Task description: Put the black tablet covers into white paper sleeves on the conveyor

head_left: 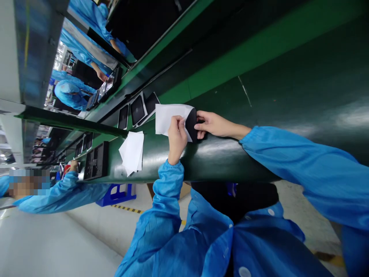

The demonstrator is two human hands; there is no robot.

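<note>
A white paper sleeve is held above the green work surface, with a flat black item showing at its right end. My left hand pinches the sleeve's near edge, fingers curled over its opening. My right hand grips the black item's right edge between thumb and fingers. How far the black item reaches inside the sleeve is hidden. Left of my hands lies a small fanned stack of white sheets.
Dark flat devices on white sheets lie beyond the stack. A black tray sits further left, beside a co-worker's blue sleeve. A green bar crosses at left. Other people in blue work across the line.
</note>
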